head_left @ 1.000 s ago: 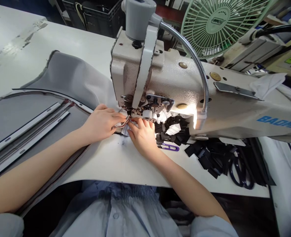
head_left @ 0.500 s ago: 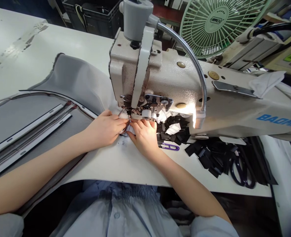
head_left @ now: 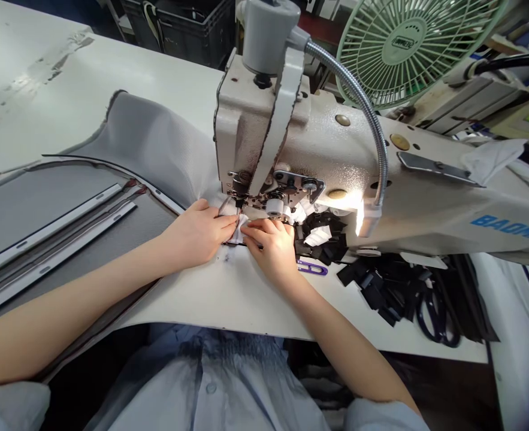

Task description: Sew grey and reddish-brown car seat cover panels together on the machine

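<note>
My left hand [head_left: 196,233] and my right hand [head_left: 271,245] meet under the needle of a cream sewing machine [head_left: 318,155]. Both pinch a small white fabric piece [head_left: 238,229] right at the presser foot, fingers pressed together. A large grey fabric panel [head_left: 147,143] with dark piping lies under my left forearm and runs behind the machine head. Purple thread snips [head_left: 313,269] lie just right of my right hand.
A pile of black and white fabric pieces [head_left: 381,287] lies under the machine arm, with dark scissors [head_left: 435,314] at its right. Two metal strips [head_left: 53,239] rest on the grey panel at left. A green fan [head_left: 408,42] and a dark crate [head_left: 178,24] stand behind.
Both hands have closed in tighter on the white piece at the needle, and the reddish threads seen by my left fingers no longer show. The view has shifted slightly.
</note>
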A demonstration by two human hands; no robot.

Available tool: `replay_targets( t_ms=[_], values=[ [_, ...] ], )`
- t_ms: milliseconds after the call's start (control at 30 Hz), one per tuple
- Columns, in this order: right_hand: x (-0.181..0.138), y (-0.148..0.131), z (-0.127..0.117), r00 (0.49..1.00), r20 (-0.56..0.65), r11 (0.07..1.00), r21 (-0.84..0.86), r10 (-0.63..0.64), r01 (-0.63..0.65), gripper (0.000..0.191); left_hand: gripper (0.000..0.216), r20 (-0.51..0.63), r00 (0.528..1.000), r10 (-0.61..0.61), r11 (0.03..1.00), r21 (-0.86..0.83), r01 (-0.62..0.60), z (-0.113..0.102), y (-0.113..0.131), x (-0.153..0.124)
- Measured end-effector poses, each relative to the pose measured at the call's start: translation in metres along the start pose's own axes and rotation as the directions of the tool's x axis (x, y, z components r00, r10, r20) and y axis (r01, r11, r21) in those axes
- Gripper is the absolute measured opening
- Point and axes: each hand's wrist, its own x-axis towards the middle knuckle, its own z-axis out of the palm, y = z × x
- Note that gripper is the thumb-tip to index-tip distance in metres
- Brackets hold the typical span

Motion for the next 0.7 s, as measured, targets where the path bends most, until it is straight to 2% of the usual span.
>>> replay_targets(
  t_ms=[133,300,467,700],
  values=[
    [0.001,0.001,0.003,1.0,-0.006,0.998,0.056,0.022,-0.022,0.02,0.035,-0.022,1.0,-0.001,1.0,0.012,0.001,0.003,0.0,-0.001],
    [0.001,-0.001,0.003,1.0,0.011,0.999,0.027,0.016,-0.016,0.027,0.033,-0.031,1.0,-0.005,1.0,0.01,0.005,0.003,0.0,-0.001],
    [0.002,-0.003,0.002,0.999,0.034,0.999,0.038,0.018,-0.02,0.03,0.028,0.011,1.0,-0.017,1.0,-0.019,0.017,-0.001,0.001,0.0],
    [0.005,-0.002,0.006,0.996,0.07,0.998,0.015,-0.063,0.062,0.031,0.022,0.022,0.999,-0.022,0.998,-0.063,0.024,-0.007,0.001,0.002]
  ],
)
